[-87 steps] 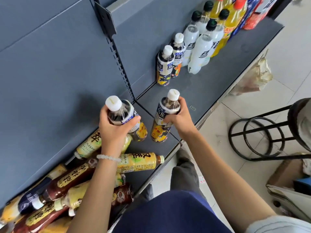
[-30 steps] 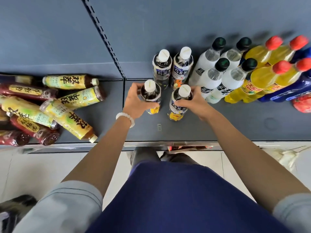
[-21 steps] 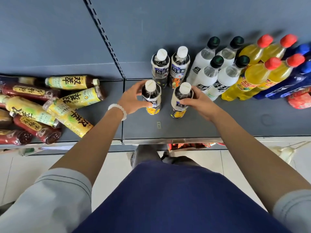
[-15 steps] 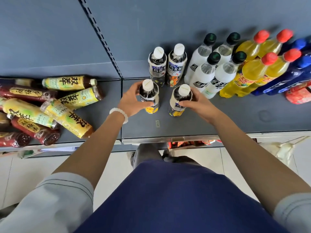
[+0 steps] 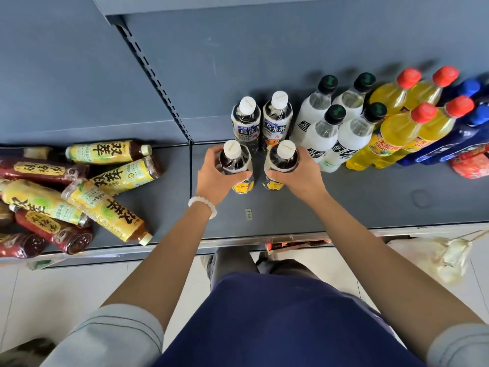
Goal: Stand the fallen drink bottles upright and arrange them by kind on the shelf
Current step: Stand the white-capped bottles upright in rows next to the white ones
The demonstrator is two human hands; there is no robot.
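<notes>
Your left hand (image 5: pixel 215 178) has its fingers wrapped round the left tea bottle (image 5: pixel 236 165); your right hand (image 5: pixel 301 176) is clamped the same way on the right tea bottle (image 5: pixel 281 163). Both bottles stand upright on the grey shelf (image 5: pixel 357 207), just beside each other. A white bead bracelet (image 5: pixel 202 206) sits on your left wrist. At 12 o'clock of them, two more tea bottles (image 5: pixel 262 120) stand upright, right behind. At 2 o'clock: white bottles (image 5: pixel 333 123) with black caps, then yellow bottles (image 5: pixel 407 128) with red caps, then blue bottles (image 5: pixel 463 133), all upright. At 9 o'clock, past the shelf divider, the fallen bottles (image 5: pixel 79 186) lie in a heap, yellow-labelled and red-labelled mixed.
</notes>
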